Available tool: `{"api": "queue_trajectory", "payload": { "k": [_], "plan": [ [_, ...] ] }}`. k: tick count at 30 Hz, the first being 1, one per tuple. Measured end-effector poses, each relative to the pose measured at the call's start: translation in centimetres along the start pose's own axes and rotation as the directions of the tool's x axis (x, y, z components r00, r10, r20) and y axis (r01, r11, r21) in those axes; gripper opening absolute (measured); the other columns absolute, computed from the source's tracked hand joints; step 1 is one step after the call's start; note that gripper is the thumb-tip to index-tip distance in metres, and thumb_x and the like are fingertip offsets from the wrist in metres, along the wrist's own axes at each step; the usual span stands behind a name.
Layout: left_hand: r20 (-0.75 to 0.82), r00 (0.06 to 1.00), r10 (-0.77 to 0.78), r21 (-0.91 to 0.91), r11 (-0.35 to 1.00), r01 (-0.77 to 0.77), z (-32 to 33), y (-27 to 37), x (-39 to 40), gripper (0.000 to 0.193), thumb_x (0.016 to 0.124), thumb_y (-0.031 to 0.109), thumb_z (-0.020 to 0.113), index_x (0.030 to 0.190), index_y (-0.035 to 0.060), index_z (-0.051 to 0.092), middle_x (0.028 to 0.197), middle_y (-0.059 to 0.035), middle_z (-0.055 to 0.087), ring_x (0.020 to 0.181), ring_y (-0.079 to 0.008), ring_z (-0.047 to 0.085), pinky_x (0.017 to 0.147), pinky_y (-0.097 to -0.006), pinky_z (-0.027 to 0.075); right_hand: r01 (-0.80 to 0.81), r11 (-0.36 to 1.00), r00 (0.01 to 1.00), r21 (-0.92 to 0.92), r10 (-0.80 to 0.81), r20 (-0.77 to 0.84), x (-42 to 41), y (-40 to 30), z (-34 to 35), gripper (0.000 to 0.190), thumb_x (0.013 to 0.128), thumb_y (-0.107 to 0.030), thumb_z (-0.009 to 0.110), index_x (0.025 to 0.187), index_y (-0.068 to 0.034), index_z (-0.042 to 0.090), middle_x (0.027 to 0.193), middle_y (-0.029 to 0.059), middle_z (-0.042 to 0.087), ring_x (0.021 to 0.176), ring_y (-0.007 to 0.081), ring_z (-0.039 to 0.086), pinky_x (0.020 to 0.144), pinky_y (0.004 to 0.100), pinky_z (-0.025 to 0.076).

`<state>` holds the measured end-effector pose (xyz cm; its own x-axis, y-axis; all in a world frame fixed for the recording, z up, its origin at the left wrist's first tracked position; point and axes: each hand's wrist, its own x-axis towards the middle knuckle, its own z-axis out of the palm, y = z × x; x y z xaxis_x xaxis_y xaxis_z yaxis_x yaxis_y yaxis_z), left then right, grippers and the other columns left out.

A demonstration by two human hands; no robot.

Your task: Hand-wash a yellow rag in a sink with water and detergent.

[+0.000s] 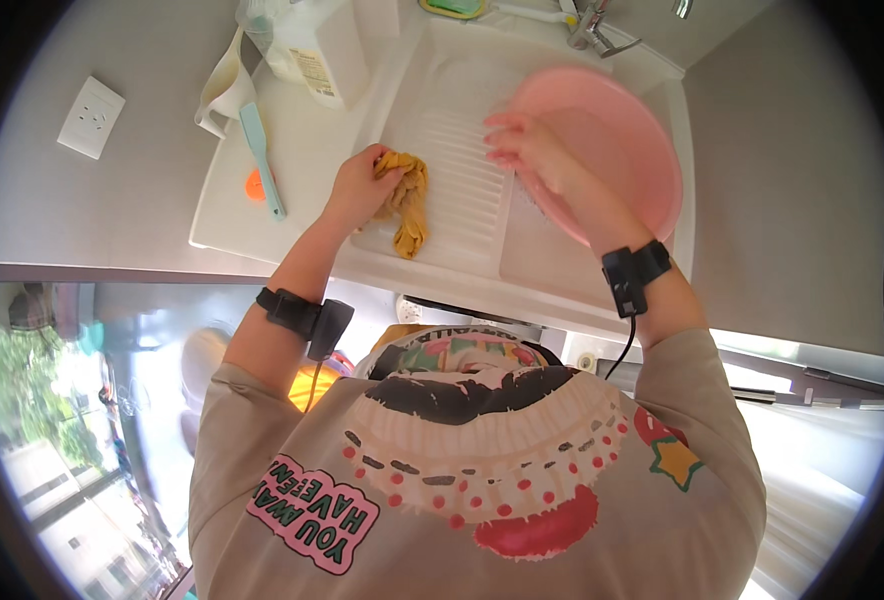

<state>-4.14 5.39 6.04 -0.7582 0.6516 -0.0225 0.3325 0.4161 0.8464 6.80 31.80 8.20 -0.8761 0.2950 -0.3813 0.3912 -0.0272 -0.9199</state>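
Note:
My left hand (363, 187) grips a bunched mustard-yellow cloth (410, 199) at the left edge of the ribbed washboard (468, 172) built into a white laundry sink. One end of the cloth hangs towards the sink's front edge. My right hand (520, 146), somewhat blurred, is held over the left rim of a large pink plastic basin (637, 150), fingers spread and pointing left, with nothing seen in them. The basin stands tilted in the sink bowl (554, 255); whether it holds water I cannot tell.
On the left counter lie a light-blue brush (263, 161) and an orange round object (256, 184). Behind stand a white plastic jug (329, 52) and a white curved holder (228, 86). A chrome faucet (592, 30) rises at the back; a green soap dish (453, 6) sits near it.

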Motion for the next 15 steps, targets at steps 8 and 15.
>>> {"api": "queue_trajectory", "payload": {
  "k": [8, 15],
  "plan": [
    [0.13, 0.992, 0.011, -0.567, 0.822, 0.065, -1.7, 6.9, 2.8, 0.034, 0.096, 0.028, 0.063, 0.113, -0.0021, 0.061, 0.097, -0.006, 0.068, 0.083, -0.0112, 0.064, 0.075, -0.0257, 0.052, 0.362, 0.864, 0.932, -0.349, -0.327, 0.157, -1.5, 1.8, 5.8, 0.059, 0.08, -0.02, 0.076, 0.133, -0.005, 0.053, 0.119, 0.0136, 0.064, 0.096, 0.0193, 0.066, 0.087, 0.0291, 0.05],
    [-0.05, 0.991, 0.125, -0.49, 0.861, -0.133, -5.9, 11.8, 3.8, 0.04, 0.096, 0.032, 0.063, 0.116, -0.0024, 0.061, 0.1, -0.006, 0.068, 0.085, -0.0107, 0.065, 0.074, -0.025, 0.054, 0.354, 0.935, 0.932, 0.007, -0.354, 0.074, 0.6, -1.0, 3.4, 0.047, 0.078, -0.011, 0.073, 0.123, -0.004, 0.06, 0.097, 0.0051, 0.067, 0.087, 0.0113, 0.062, 0.078, 0.0267, 0.048]
  ]
}}
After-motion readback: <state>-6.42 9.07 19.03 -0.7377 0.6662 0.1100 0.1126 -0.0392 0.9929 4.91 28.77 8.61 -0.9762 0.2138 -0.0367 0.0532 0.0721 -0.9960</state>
